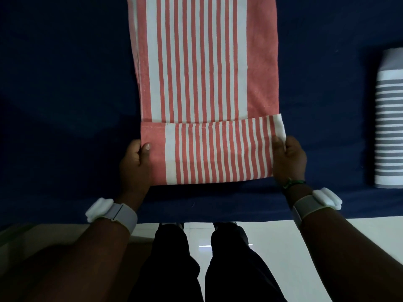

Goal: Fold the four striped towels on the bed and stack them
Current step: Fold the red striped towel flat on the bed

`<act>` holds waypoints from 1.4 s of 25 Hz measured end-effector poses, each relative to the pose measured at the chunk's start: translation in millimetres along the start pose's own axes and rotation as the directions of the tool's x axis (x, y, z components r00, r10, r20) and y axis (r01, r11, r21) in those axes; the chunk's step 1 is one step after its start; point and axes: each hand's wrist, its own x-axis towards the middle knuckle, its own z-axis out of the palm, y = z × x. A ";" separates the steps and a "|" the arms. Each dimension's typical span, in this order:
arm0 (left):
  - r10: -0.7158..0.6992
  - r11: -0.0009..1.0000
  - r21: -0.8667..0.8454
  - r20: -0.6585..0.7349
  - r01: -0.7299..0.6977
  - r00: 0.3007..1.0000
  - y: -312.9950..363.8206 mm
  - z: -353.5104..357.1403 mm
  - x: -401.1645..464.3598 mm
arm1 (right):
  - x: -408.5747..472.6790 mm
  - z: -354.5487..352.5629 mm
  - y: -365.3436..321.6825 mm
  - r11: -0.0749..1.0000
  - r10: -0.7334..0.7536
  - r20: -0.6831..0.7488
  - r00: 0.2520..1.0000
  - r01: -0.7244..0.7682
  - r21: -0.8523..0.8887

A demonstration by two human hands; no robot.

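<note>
Red towel (202, 62) lies lengthwise on bed (65, 83), near end turned over. L hand (136, 162) and R hand (289, 159) each pinch a corner of that flap. Grey towel (389, 127), right of red, appears folded. Others not visible; stacking pending.

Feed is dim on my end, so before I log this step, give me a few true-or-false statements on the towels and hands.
1. Both hands grip the red-and-white striped cotton towel. True: left hand and right hand each pinch a side of its near end.
2. The towel's near end is folded back over itself. True.
3. The towel lies on a white sheet. False: the dark blue bed cover is under it.
4. A grey-and-white striped folded towel sits to the left. False: it is at the right edge.
5. The grey towel touches the red one. False: they lie apart.
</note>
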 end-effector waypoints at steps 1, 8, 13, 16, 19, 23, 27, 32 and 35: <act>0.012 1.000 -0.001 -0.007 -0.012 1.000 1.1 -0.2 1.3 | 0.3 -0.1 -0.8 1.000 -0.003 -0.010 1.000 0.003 -0.011; 0.022 1.000 0.000 0.018 -0.022 1.000 5.0 1.9 10.3 | 3.5 7.3 0.3 1.000 0.011 -0.052 0.999 -0.013 -0.023; 0.033 0.999 0.010 0.028 -0.033 0.999 5.6 1.9 17.2 | 4.7 9.8 -0.6 0.998 0.037 -0.073 0.997 -0.040 -0.039; 0.165 0.964 0.224 -0.097 -0.140 0.981 3.9 1.3 10.8 | -6.7 11.2 -6.4 0.992 -0.017 -0.198 0.980 -0.009 -0.129; 0.610 0.692 0.483 0.006 -0.537 0.792 8.1 25.3 -3.3 | -25.8 40.2 -13.6 0.827 -0.455 -0.165 0.875 0.347 -0.443; 0.684 0.390 0.430 0.457 -0.815 0.568 4.7 75.0 -6.8 | -51.8 109.9 -32.4 0.560 -0.623 0.375 0.686 0.726 -0.399; 0.523 0.259 0.626 0.549 -0.736 0.651 -15.9 59.4 6.2 | -41.1 94.8 -13.0 0.373 -0.578 0.523 0.627 0.772 -0.514; 0.491 0.302 0.632 0.538 -0.713 0.685 -44.5 19.5 5.0 | -24.1 22.9 27.7 0.330 -0.521 0.534 0.666 0.734 -0.594; 0.478 0.301 0.603 0.575 -0.738 0.664 -50.6 8.8 7.7 | -18.0 3.4 36.6 0.346 -0.487 0.531 0.694 0.711 -0.612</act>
